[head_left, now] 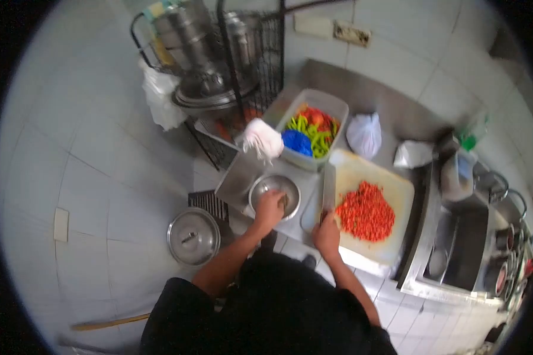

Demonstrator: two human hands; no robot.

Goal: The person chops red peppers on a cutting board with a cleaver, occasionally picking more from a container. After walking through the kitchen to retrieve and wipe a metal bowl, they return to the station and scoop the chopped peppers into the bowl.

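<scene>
My left hand [269, 208] reaches into a round metal bowl [294, 190] at the counter's front edge. Its fingers are bent together around a small brownish thing [285, 203] that is too blurred to name. My right hand [326, 232] is closed on the handle of a knife [328, 188]. The knife's broad blade points away from me, along the left edge of a pale cutting board [347, 168]. A heap of finely chopped red peppers [367, 213] lies on the board, just right of the knife.
Behind the bowl stands a plastic tub [342, 105] with green and red peppers and a blue bag. A white tied bag [364, 135] is beside it. At left are a wire rack [270, 53] with pots and a lidded pot [193, 235]; a sink [465, 254] is at right.
</scene>
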